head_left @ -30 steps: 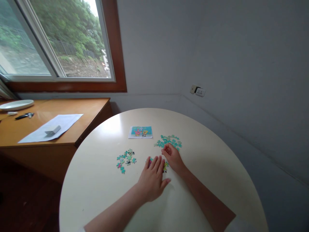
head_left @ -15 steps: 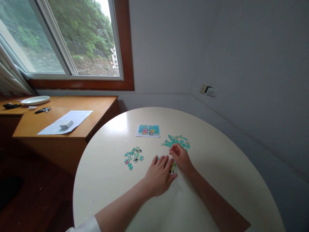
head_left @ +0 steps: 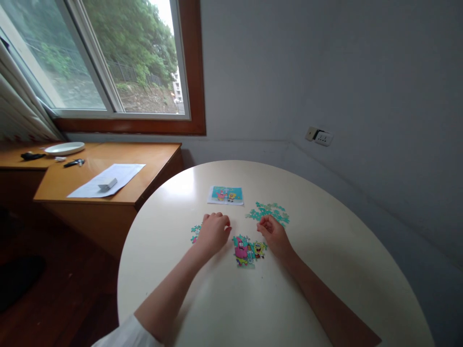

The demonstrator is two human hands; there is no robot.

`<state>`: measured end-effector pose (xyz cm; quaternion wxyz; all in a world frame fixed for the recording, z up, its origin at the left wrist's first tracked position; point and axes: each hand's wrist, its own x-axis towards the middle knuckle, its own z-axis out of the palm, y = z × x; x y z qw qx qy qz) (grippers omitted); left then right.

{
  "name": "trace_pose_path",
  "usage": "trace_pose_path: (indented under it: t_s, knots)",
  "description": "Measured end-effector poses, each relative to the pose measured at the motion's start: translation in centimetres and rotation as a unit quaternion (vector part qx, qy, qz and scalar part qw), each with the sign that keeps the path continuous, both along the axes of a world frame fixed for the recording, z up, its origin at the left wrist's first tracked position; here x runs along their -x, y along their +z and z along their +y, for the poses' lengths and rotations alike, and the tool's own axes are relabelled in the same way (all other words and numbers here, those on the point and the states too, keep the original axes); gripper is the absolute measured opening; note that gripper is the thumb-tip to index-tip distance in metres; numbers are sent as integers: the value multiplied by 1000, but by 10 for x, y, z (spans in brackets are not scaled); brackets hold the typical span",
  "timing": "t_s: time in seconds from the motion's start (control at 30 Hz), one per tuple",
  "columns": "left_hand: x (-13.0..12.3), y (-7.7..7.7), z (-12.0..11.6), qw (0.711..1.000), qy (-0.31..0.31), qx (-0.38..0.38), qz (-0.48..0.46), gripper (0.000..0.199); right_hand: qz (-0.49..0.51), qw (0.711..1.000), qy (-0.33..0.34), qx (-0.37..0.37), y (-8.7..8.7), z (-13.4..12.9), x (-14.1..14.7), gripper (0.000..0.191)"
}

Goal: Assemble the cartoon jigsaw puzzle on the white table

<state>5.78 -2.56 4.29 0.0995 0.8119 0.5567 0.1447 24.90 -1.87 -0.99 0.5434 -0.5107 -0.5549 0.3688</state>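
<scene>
A partly joined jigsaw puzzle (head_left: 241,251) lies on the round table, showing a pink starfish figure and a yellow square figure. My left hand (head_left: 213,233) is over the left group of loose puzzle pieces (head_left: 196,231), partly covering it. Its fingers bend downward, with the thumb a little apart and nothing visible between them. Just right of the joined part, my right hand (head_left: 274,236) is closed in a pinch. Whatever sits between its fingertips is too small to make out. Behind it spreads a larger group of mostly teal puzzle pieces (head_left: 271,211).
A small printed picture (head_left: 226,194) of the same figures lies at the back of the cream round table (head_left: 224,313). On the wooden desk (head_left: 155,164) at left are a white sheet (head_left: 125,176), a small grey-white block (head_left: 107,184) and a white plate (head_left: 65,148).
My left hand has lifted off the joined puzzle and moved left and away from me to the loose pieces, uncovering the figures. My right hand stays pinched in nearly the same place.
</scene>
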Motion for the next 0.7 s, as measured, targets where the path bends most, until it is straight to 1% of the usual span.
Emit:
trace_pose_path:
  t_s: [0.1, 0.2, 0.3, 0.43, 0.6, 0.7]
  knots:
    - [25, 8, 12, 999, 2, 48, 16, 13, 0, 1000, 1, 2, 0, 0, 0, 19]
    - [37, 9, 16, 996, -11, 74, 41, 17, 2, 1000, 1, -1, 0, 0, 0, 17]
    - [38, 6, 16, 994, -18, 78, 74, 20, 8, 1000, 0, -6, -2, 1, 1, 17]
    - [33, 5, 15, 991, -25, 84, 105, 18, 10, 1000, 0, -13, -4, 2, 1, 17]
    - [32, 7, 15, 986, -31, 123, 113, 21, 9, 1000, 6, -11, -4, 2, 1, 16]
    - [32, 8, 14, 986, -36, 126, 107, 20, 2, 1000, 6, -10, -4, 1, 1, 14]
